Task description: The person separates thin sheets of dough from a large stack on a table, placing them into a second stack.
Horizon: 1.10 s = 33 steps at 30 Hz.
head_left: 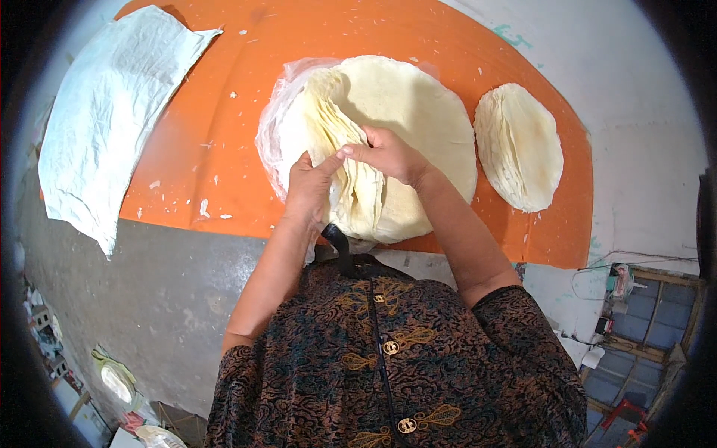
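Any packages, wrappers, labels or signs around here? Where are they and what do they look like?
Clear plastic wrap: crumpled, translucent, under the left edge of the big flatbread stack.
White sheet: wrinkled, flat, left end of the orange mat.
No labels, signs or screens show.

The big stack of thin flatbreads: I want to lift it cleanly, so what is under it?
Under the big stack of flatbreads, crinkled clear plastic shows at its left edge, lying on the orange sheet. How far the plastic reaches beneath is covered.
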Available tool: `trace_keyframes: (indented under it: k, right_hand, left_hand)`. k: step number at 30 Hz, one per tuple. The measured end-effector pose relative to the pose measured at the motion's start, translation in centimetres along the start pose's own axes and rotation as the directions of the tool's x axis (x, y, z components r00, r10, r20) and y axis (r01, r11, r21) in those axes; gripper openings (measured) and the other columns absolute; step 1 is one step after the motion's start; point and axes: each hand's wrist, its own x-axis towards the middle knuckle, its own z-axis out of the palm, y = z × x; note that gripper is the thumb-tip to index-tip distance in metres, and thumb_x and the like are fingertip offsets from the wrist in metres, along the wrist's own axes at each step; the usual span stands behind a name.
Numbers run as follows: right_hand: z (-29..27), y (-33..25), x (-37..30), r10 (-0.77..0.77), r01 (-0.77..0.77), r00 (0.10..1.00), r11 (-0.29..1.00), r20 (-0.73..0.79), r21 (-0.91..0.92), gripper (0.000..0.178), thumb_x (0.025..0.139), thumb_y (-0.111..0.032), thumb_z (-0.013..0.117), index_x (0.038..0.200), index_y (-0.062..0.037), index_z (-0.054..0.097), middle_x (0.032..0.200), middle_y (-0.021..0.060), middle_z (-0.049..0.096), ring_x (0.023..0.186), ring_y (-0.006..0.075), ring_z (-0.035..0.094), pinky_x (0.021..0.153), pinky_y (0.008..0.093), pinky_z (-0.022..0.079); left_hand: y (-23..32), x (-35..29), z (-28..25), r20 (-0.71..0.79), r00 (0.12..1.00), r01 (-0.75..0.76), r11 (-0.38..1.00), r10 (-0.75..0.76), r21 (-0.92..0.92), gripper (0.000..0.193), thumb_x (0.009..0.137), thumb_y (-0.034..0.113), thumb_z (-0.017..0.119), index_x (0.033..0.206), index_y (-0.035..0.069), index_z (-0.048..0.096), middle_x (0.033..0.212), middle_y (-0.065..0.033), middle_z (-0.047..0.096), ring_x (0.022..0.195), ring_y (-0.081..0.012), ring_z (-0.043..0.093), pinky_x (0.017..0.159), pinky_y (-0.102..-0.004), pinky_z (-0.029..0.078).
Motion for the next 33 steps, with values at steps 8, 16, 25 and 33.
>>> trace_keyframes:
  k: [8, 16, 25, 33]
  right_hand:
    - [0.4, 0.0, 0.1, 0.092, -0.086, 0.992, 0.994, -0.081, 0.068, 0.037, 0.085, -0.014, 0.06, 0.116, 0.0044, 0.055, 0.099, 0.0077, 0.064, 0.087, 0.0135, 0.06, 0.077, 0.0285, 0.049]
    - [-0.2, 2.4, 0.7, 0.064, -0.034, 0.95, 0.994, -0.306, 0.1, 0.03, 0.087, -0.014, 0.061, 0.111, 0.0023, 0.059, 0.093, 0.0071, 0.064, 0.082, 0.0136, 0.061, 0.069, 0.0278, 0.051]
    - [-9.8, -7.0, -14.3, -0.366, 0.59, 0.441, 0.806, -0.819, -0.042, 0.041, 0.089, -0.027, 0.058, 0.12, -0.0016, 0.055, 0.108, 0.0095, 0.063, 0.091, 0.0182, 0.061, 0.083, 0.0319, 0.05]
    - [-15.0, -13.2, -13.8, -0.213, 0.521, 0.641, 0.826, -0.737, 0.214, 0.038, 0.089, -0.028, 0.057, 0.118, -0.0029, 0.057, 0.108, 0.0095, 0.063, 0.091, 0.0191, 0.061, 0.084, 0.0319, 0.05]
  left_hand:
    - [-0.7, 0.4, -1.5, 0.086, 0.996, -0.058, 0.968, 0.037, 0.245, 0.031, 0.084, 0.001, 0.058, 0.115, -0.005, 0.054, 0.104, -0.0112, 0.064, 0.092, -0.0188, 0.062, 0.08, -0.0297, 0.05]
    - [0.3, -0.1, -0.1, -0.221, 0.975, 0.05, 0.986, -0.013, 0.159, 0.017, 0.09, 0.006, 0.056, 0.1, -0.008, 0.057, 0.093, -0.0118, 0.063, 0.081, -0.0161, 0.06, 0.072, -0.027, 0.049]
    - [-0.7, 1.1, -3.8, -0.38, 0.917, 0.143, 0.989, -0.121, 0.03, 0.027, 0.088, 0.008, 0.061, 0.107, -0.005, 0.048, 0.101, -0.0118, 0.058, 0.091, -0.0174, 0.057, 0.079, -0.0311, 0.05]
    - [-1.4, 1.4, -4.5, -0.082, 0.996, 0.023, 0.994, -0.032, -0.105, 0.031, 0.091, 0.016, 0.057, 0.118, 0.001, 0.053, 0.113, -0.0102, 0.06, 0.102, -0.0198, 0.057, 0.087, -0.0356, 0.049]
